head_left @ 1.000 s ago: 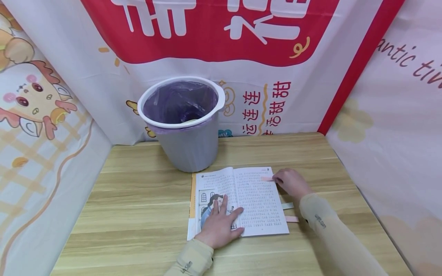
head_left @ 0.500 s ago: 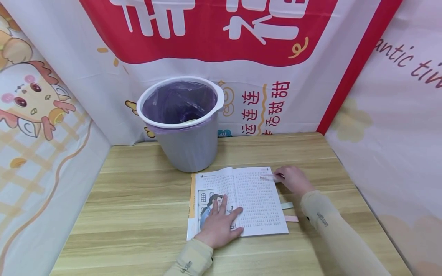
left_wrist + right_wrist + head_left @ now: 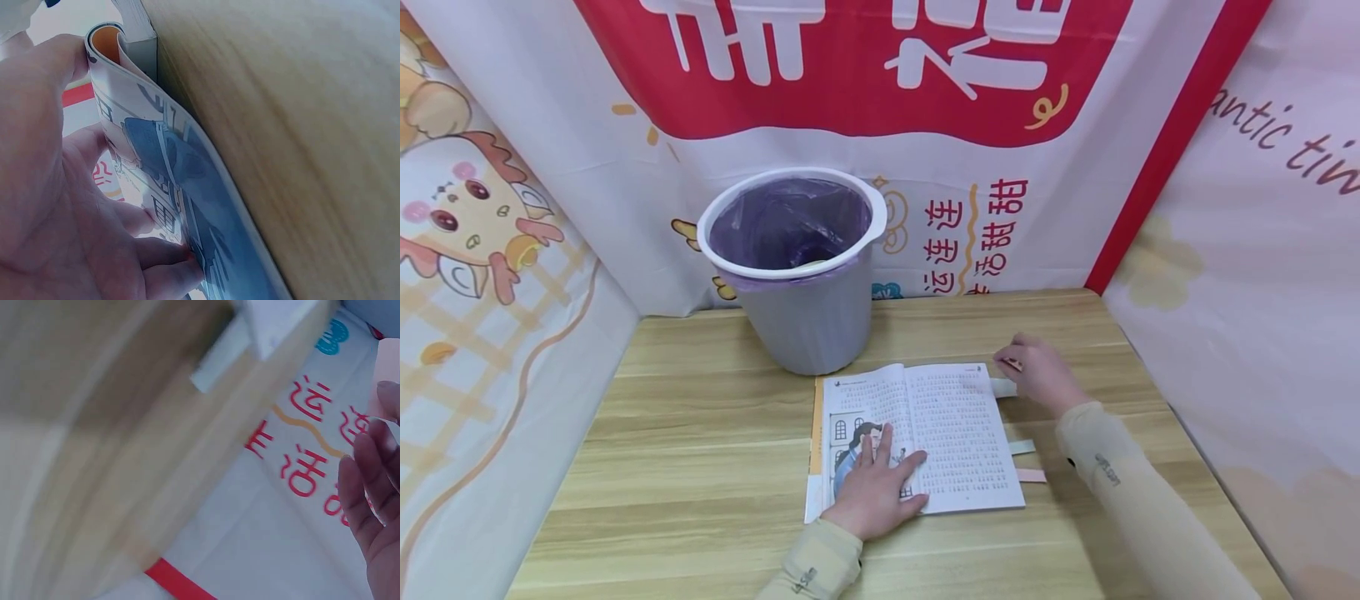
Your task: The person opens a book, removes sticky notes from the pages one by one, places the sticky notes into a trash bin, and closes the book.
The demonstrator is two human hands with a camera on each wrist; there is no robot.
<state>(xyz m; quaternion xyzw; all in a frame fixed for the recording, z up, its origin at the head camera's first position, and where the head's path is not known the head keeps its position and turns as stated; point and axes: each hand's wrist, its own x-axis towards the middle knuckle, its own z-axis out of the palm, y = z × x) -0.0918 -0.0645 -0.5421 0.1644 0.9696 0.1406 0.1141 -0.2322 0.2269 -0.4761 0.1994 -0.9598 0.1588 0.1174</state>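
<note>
An open book [image 3: 962,442] with printed text and an illustration lies on the wooden table. My left hand [image 3: 876,492] rests on its left page with fingers spread, and the left wrist view shows that page [image 3: 156,137] curving near the thumb. Beyond the book's upper right corner, my right hand [image 3: 1041,375] pinches a pink sticky tab [image 3: 386,372] between thumb and fingers. A pale tab [image 3: 1004,388] sticks out of the right edge just below that hand. Lower on the same edge are a light green tab [image 3: 1023,447] and a pink tab [image 3: 1032,476].
Behind the book stands a grey trash bin [image 3: 816,325] with a white rim and purple liner; something small lies inside. Printed cloth hangings [image 3: 925,100] enclose the table's [image 3: 685,433] back and sides.
My right hand has pulled the pink sticky tab off the right page and moved up and away from the book with it. The pale tab underneath now shows. My left hand has stayed in place.
</note>
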